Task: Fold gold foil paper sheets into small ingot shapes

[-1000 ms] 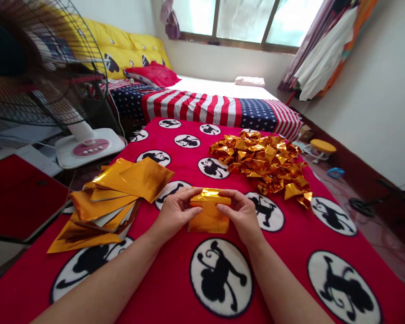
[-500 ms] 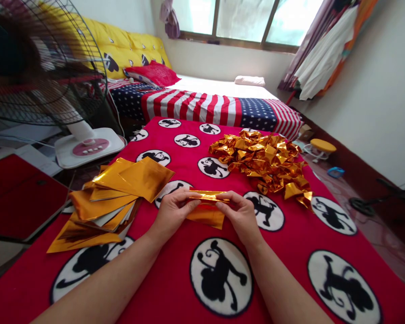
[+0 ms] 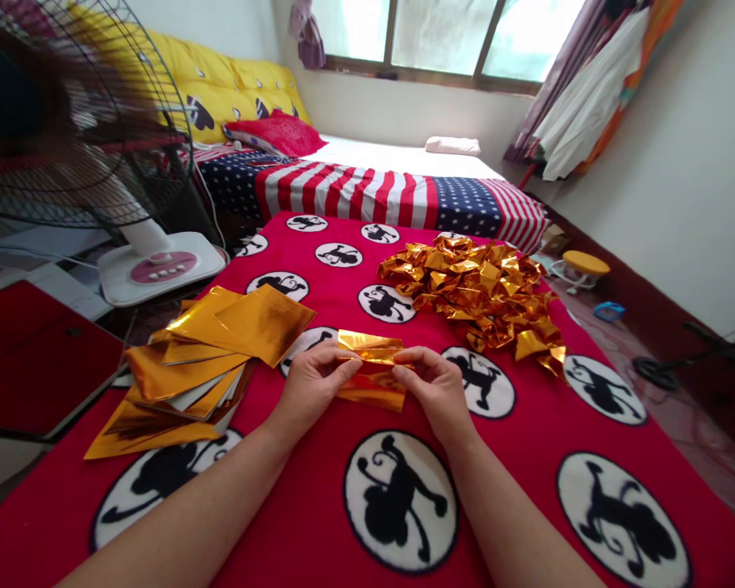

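A sheet of gold foil paper point(image 3: 372, 384) is pinched between my two hands over the red cloth, with a crease running across it from side to side. My left hand point(image 3: 314, 377) grips its left edge between thumb and fingers. At the right edge, my right hand point(image 3: 432, 382) does the same. Part of the sheet stands up beyond the crease and part slopes down towards me. To the left lies a loose stack of flat gold foil sheets point(image 3: 189, 367). Folded gold foil pieces point(image 3: 478, 286) form a heap at the far right.
The red cloth point(image 3: 282, 523) with black monkey figures in white circles covers the table. A running fan point(image 3: 159, 261) stands at the left, beside a dark red panel point(image 3: 42, 359). Beyond the table is a bed point(image 3: 367, 192); a yellow stool point(image 3: 581, 263) stands on the floor at right.
The far part of the gold foil sheet, narrow before, now stands up wider above the crease. Both hands keep their pinch in nearly the same place.
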`<state>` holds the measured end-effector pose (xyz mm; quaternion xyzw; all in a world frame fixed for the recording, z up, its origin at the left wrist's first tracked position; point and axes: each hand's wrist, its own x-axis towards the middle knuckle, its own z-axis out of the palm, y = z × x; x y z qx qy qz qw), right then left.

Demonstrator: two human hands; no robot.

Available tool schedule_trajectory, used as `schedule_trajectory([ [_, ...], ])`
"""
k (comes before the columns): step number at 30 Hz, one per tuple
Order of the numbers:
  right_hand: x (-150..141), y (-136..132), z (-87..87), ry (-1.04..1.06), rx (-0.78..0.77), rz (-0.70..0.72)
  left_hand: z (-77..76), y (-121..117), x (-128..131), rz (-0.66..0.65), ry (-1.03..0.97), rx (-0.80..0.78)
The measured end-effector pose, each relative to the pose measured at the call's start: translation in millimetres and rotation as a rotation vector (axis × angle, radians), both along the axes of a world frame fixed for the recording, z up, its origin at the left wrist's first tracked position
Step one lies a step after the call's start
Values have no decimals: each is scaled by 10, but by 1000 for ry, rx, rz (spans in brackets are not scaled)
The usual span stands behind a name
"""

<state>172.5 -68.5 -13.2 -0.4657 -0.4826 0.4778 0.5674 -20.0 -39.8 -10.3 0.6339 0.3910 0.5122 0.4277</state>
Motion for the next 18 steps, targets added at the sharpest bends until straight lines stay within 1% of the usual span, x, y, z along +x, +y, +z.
schedule_trajectory([
  [1, 0, -2, -1, 26, -10, -2, 5, 1, 0, 4, -6, -1],
  [3, 5, -1, 6, 25, 23, -1, 12, 0, 4, 15, -19, -11],
  [6, 11, 5, 33, -38, 123, -3, 16, -9, 16, 22, -45, -62],
  [8, 5, 6, 49, -85, 148, 13, 18, -23, 28, 6, -53, -93],
  [11, -24, -3, 52, -137, 124, 39, 28, -45, 45, -11, -49, -126],
  [13, -42, -10, 39, -144, 98, 14, 34, -54, 50, -10, -51, -129],
  [16, -40, -13, 21, -131, 34, -38, 34, -53, 44, 7, -66, -88],
  [18, -23, -11, 26, -107, 21, -39, 29, -43, 37, 20, -85, -63],
])
